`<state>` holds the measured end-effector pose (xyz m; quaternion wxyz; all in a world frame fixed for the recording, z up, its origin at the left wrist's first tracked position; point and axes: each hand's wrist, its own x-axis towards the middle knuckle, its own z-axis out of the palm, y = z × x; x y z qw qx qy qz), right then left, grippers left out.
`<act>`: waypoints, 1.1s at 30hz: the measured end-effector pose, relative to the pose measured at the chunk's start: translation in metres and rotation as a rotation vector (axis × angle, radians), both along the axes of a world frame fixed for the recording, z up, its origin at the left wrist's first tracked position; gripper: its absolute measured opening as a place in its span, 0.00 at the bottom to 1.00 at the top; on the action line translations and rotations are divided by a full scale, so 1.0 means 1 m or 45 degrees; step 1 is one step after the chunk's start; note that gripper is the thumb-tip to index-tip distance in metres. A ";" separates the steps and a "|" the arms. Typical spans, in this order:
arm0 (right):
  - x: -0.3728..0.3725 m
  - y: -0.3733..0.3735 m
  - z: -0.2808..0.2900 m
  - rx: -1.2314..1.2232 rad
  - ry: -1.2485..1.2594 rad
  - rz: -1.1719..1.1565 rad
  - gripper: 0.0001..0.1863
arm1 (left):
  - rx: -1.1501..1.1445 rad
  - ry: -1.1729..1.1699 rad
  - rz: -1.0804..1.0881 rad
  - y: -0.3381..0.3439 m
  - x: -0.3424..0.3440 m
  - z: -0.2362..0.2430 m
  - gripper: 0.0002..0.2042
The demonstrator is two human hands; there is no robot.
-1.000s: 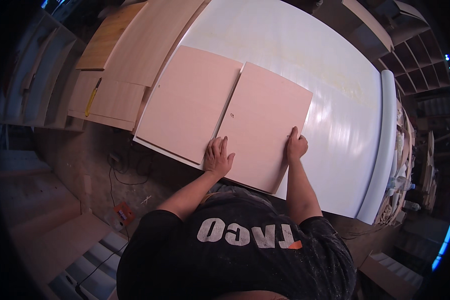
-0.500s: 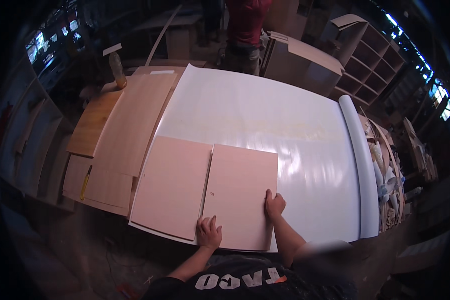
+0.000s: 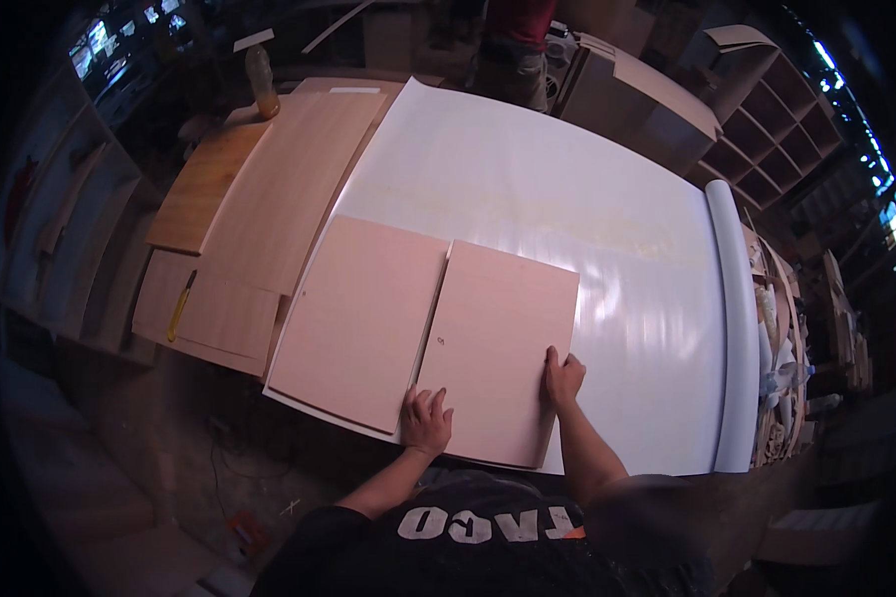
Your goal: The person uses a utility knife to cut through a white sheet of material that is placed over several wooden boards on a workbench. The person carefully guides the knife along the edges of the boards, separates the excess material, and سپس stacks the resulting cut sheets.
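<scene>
Two pale pinkish wooden panels lie side by side on a glossy white sheet [image 3: 647,328], with a narrow gap between them. My right hand [image 3: 564,378] grips the right edge of the right panel [image 3: 498,348], its thumb on top. At the near end of the gap, my left hand [image 3: 427,422] rests with fingers spread against the right panel's left edge, close to the left panel [image 3: 363,323]. A small dark mark shows on the right panel's face.
The sheet's right end is a roll [image 3: 732,328], with scraps [image 3: 782,368] beyond it. Leftward lie wooden boards [image 3: 289,179], a yellow cutter knife [image 3: 180,308] and a bottle of amber liquid [image 3: 262,85]. Behind stand a person [image 3: 516,50] and a cubby shelf [image 3: 777,124].
The whole view has shifted, so the table and panels sit higher in the picture. Both hands keep their places at the right panel's edges.
</scene>
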<state>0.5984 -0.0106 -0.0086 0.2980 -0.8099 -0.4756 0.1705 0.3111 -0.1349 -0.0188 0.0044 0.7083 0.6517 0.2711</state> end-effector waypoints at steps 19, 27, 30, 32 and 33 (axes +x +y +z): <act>-0.040 -0.020 0.025 -0.167 -0.514 0.472 0.45 | -0.224 -0.015 -0.077 0.007 0.001 0.002 0.30; -0.038 -0.071 0.023 -0.081 -0.560 0.701 0.44 | -0.235 0.074 -0.070 0.008 0.005 -0.007 0.30; -0.033 -0.085 0.020 -0.030 -0.545 0.786 0.44 | -0.235 0.080 -0.055 0.009 0.005 -0.013 0.31; -0.032 -0.090 0.015 -0.004 -0.528 0.846 0.44 | -0.215 0.058 -0.055 0.009 0.004 -0.016 0.33; -0.032 -0.095 0.009 -0.107 -0.525 0.893 0.44 | -0.230 0.065 -0.032 0.007 0.004 -0.013 0.33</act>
